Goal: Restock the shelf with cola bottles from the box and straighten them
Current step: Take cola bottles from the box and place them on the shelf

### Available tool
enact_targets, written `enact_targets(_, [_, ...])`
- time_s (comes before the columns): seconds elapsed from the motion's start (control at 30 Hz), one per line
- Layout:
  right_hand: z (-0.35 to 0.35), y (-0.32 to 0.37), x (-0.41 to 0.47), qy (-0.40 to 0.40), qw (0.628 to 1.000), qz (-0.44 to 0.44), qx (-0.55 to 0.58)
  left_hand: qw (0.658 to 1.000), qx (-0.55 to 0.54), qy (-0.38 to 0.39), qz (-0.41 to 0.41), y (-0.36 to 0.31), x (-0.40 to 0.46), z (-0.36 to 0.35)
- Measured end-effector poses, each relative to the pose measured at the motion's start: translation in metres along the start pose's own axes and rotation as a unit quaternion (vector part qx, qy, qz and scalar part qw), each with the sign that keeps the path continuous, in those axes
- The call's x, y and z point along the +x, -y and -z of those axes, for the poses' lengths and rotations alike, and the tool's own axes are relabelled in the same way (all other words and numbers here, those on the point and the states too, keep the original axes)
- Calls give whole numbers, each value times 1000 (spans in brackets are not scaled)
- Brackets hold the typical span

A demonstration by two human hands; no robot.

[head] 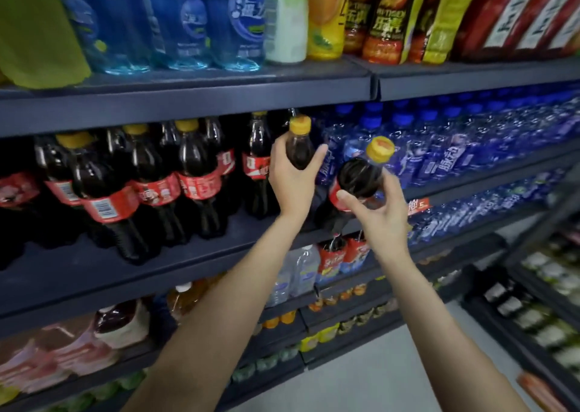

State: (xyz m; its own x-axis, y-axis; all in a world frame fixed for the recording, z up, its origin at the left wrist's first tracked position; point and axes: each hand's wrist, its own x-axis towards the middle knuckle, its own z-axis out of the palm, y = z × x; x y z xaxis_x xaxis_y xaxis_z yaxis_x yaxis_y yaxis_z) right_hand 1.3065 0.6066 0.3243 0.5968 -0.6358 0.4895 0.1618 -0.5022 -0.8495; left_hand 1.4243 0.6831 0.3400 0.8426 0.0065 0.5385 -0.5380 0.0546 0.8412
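Each of my hands holds a dark cola bottle with a yellow cap and red label at the middle shelf (pixel 94 273). My left hand (pixel 292 185) grips one cola bottle (pixel 299 145) by its upper body, upright, right of the standing row. My right hand (pixel 379 214) grips a second cola bottle (pixel 361 176) around its shoulder, tilted toward me, cap up and to the right. Several more cola bottles (pixel 150 179) stand on the left part of that shelf, some leaning and unevenly spaced. The box is not in view.
Blue-capped water bottles (pixel 455 148) fill the shelf right of the colas. The upper shelf (pixel 219 94) hangs close above the caps and carries blue bottles and juice. Lower shelves hold mixed drinks. Another rack (pixel 539 317) stands at right across a grey floor aisle.
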Motion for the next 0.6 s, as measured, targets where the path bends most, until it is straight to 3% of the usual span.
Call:
enact_targets(0.1, [2, -9, 20, 21, 1000, 10, 3, 999, 37, -18, 0, 9, 11, -20])
enact_targets(0.4, [-19, -28, 49, 60, 998, 14, 5, 977, 164, 84, -109, 33, 13, -23])
enact_targets(0.6, [-20, -31, 56, 72, 997, 6, 1, 933, 267, 118, -211, 52, -8, -7])
